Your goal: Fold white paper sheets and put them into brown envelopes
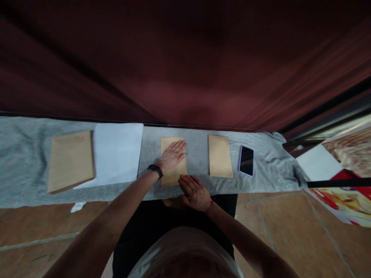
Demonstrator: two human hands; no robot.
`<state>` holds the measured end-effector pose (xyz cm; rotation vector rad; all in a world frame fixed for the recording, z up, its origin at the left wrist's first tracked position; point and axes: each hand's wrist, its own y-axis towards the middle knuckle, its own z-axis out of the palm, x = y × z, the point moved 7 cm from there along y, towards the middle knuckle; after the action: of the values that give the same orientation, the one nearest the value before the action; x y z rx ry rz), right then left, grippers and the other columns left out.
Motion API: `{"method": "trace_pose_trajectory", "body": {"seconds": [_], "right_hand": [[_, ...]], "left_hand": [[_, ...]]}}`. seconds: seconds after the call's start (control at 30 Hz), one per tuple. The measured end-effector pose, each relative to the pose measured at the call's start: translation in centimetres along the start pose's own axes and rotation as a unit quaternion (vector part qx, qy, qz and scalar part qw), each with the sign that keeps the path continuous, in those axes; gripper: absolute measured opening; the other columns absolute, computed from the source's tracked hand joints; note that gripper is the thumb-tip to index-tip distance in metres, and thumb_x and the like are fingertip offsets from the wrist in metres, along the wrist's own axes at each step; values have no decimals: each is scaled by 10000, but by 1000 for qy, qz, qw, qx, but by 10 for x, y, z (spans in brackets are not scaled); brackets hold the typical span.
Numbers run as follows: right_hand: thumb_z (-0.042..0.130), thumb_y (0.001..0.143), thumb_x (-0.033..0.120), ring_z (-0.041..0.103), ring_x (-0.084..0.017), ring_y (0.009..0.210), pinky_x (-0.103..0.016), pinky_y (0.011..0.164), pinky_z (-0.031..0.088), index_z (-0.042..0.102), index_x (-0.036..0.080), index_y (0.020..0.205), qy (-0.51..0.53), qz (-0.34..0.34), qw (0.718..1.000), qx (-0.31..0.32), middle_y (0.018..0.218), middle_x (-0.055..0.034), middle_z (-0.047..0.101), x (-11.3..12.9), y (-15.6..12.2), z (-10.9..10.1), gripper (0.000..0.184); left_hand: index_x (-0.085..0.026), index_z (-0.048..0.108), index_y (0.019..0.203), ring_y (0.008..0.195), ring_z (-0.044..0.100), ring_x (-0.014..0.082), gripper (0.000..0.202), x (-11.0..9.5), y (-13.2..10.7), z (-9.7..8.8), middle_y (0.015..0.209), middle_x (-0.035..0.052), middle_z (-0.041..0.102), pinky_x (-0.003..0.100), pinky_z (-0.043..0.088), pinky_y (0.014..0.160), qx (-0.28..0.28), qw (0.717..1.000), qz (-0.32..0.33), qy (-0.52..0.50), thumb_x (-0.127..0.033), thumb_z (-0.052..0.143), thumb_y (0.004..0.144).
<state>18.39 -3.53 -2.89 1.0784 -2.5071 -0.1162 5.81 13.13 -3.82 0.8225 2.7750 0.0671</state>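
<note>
A folded brown paper piece (pixel 167 143) lies on the grey cloth (pixel 199 158) in front of me. My left hand (pixel 173 156), with a black band on the wrist, lies flat and open on top of it. My right hand (pixel 194 191) rests open at the paper's near right corner, fingers stretched out at the cloth's front edge. Neither hand holds anything.
To the right lie another folded brown paper (pixel 220 156) and a dark phone (pixel 246 160). At the left are a white sheet (pixel 117 152) and a stack of brown paper (pixel 71 160). A dark red curtain (pixel 185 69) hangs behind; tiled floor (pixel 290 227) lies below.
</note>
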Motion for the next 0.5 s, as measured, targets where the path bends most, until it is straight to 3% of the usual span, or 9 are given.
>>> {"method": "trace_pose_trajectory", "body": {"seconds": [0.23,0.5], "right_hand": [[590,972,363,454,-274,1485,-486,1264,354,444,127,1560,-6,-5,1000,-3,1604,-146,473,-1,-1,3,650],[581,996,370,470,-276,1473,-488,1253,372,456,121,1552,-3,-2,1000,-14,1582,-150,503,-1,-2,2,622]], "left_hand": [[-165,343,1617,1572,288,182,595,-31,-58,1,1675,83,379,404,177,1317,-3,998,48,-29,-413,297,1078],[-181,385,1599,1562,318,212,579,-54,-123,-9,1660,94,398,422,231,1308,2,996,84,-32,-435,370,1079]]}}
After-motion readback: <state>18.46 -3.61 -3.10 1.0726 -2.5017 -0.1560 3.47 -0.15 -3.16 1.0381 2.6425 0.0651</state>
